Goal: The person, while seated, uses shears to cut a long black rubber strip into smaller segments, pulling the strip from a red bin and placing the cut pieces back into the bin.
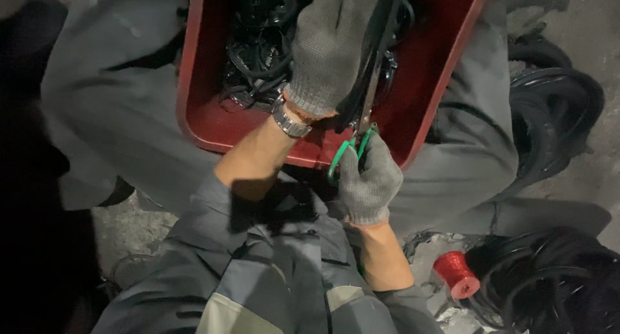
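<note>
Green-handled scissors (359,131) are clamped in the right hand (368,182), its gloved grip threaded through the loops. Just above it, a black rubber strip (381,43) is clasped by the gloved left hand (329,47), over a red tray (439,69) filled with black rings (255,56). A red spool (456,274) lies below right on the floor.

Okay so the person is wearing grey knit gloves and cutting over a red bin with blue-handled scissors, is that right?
Not quite: the scissors have green handles, not blue, as the head view shows. The rest holds: both the left hand and right hand wear grey knit gloves, working over the red bin.
</note>
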